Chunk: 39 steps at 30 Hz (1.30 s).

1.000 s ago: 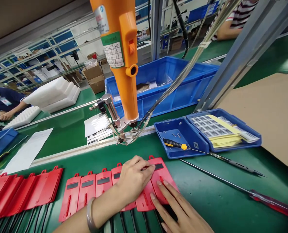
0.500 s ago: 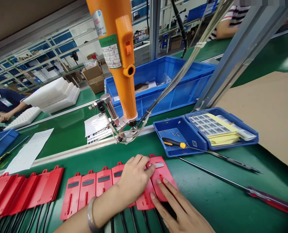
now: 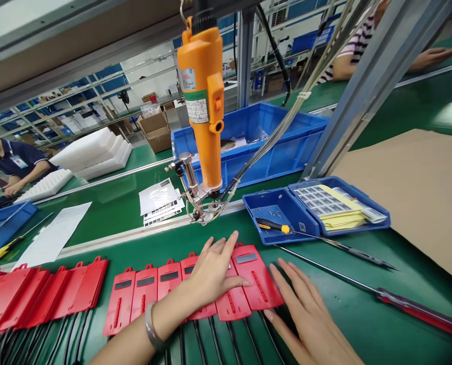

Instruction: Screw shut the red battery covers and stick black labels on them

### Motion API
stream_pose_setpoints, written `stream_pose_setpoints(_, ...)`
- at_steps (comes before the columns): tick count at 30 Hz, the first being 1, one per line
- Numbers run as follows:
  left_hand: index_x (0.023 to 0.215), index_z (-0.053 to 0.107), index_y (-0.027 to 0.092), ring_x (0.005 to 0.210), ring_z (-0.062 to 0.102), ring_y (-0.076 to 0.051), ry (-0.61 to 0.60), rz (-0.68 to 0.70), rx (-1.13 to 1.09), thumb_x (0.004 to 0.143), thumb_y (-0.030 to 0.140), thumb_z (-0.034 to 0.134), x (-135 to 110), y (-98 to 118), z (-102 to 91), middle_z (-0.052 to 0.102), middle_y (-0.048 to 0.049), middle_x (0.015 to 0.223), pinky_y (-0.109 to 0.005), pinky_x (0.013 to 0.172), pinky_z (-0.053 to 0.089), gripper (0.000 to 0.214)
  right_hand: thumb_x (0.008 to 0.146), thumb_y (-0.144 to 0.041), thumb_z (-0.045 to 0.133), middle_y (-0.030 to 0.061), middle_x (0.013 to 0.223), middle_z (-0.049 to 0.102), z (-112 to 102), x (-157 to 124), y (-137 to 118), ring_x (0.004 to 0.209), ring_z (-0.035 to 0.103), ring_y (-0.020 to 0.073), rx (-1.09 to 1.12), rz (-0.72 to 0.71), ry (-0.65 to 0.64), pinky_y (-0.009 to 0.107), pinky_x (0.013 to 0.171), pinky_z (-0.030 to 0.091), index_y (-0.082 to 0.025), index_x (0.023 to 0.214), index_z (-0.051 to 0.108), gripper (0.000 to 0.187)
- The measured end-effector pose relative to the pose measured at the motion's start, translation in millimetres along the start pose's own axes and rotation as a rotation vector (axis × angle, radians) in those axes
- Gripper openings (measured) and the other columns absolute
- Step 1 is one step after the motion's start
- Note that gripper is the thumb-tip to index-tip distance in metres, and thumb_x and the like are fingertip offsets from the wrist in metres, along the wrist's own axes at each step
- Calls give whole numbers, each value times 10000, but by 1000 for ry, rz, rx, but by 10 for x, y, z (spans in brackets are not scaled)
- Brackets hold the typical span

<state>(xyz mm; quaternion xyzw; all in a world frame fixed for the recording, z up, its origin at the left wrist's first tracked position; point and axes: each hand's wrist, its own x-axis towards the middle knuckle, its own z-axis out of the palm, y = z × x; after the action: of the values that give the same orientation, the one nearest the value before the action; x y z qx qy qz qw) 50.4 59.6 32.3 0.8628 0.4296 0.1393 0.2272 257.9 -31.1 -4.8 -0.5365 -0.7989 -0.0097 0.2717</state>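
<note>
A row of red plastic housings [image 3: 147, 291] with dark label windows and black cables lies before me on the green bench. My left hand [image 3: 213, 268] rests over the middle of the row, fingers stretched out and thumb apart, hiding part of the housings beneath. The rightmost red housing [image 3: 259, 284], with a grey label at its top, lies between my two hands. Along its right edge sits my right hand [image 3: 305, 309], fingers spread; a fingertip is close to or touching the housing's side. Neither hand grips anything.
An orange electric screwdriver [image 3: 206, 116] hangs above the bench. A blue case [image 3: 282, 213] holds screws and label sheets, with a screwdriver and tweezers across it. A long screwdriver [image 3: 419, 306] lies right. More red housings [image 3: 77, 289] lie left. Other people sit behind.
My left fingers have lifted off the rightmost housing's label and straightened. My right hand has moved from that housing's face to its right edge. The view has shifted somewhat.
</note>
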Motion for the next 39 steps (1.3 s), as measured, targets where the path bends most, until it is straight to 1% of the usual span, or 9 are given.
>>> stream_pose_setpoints(4,1546,185,186,1313,500,-360,5,-20,-79,733,353,848,-35,41,57,552,-237,1378,-604,1085,379,1062,986,-293,428,164,1365,520,101,-28,20,1231,568,326,125,2,-42,481,866,602,-274,1574,141,654)
stream_pose_setpoints(9,1505,329,278,1272,541,-307,164,-43,-331,776,198,799,-134,106,126,627,-124,1320,-536,1058,444,871,1003,-353,426,138,1383,408,58,-16,-23,1216,583,236,643,330,-127,338,938,569,-318,1516,307,528)
stream_pose_setpoints(14,1447,432,203,1196,612,-285,202,-165,-1009,889,392,670,-231,266,82,589,-163,1361,-482,1022,484,635,933,-467,582,124,1538,324,-229,147,-119,1340,477,261,1281,645,-250,361,1040,508,-305,1542,196,739)
stream_pose_setpoints(17,1236,603,106,929,724,-266,60,-279,-1367,869,537,663,-286,386,10,719,-175,1062,-378,793,583,569,910,-514,606,97,1571,321,-414,278,-160,1371,438,264,1354,671,-353,369,1081,471,-307,1555,188,796)
stream_pose_setpoints(20,1067,644,121,662,710,-161,35,-354,-1470,790,547,755,-355,476,-55,719,-80,809,-231,613,546,519,908,-634,520,83,1547,384,-524,422,-151,1373,434,271,1231,670,-402,374,1100,443,-273,1516,351,728)
stream_pose_setpoints(24,997,632,134,610,666,-114,70,-373,-1455,780,562,758,-438,538,-107,687,-38,747,-186,568,511,497,900,-710,426,94,1448,517,-575,585,-146,1327,481,280,1056,581,-429,373,1124,404,-215,1374,560,698)
stream_pose_setpoints(32,1040,620,105,597,638,-116,134,-375,-1383,749,584,769,-486,557,-32,643,-8,682,-219,584,513,579,909,-609,493,137,1256,653,-483,589,-220,1093,644,271,982,427,-412,336,903,555,-167,1276,593,584)
stream_pose_setpoints(36,1227,597,111,940,701,-268,75,-289,-1093,823,616,663,-514,392,-124,713,-148,1008,-413,833,555,650,901,-620,465,127,1212,679,-392,588,-58,1000,674,270,896,426,-406,368,874,567,-179,1201,619,555)
stream_pose_setpoints(39,1487,368,178,1405,359,-393,80,-204,-500,725,617,759,-550,154,-256,436,-209,1492,-610,1144,260,962,871,-613,410,140,1237,670,-319,599,193,1095,647,324,674,443,-410,452,956,529,-168,1181,641,590)
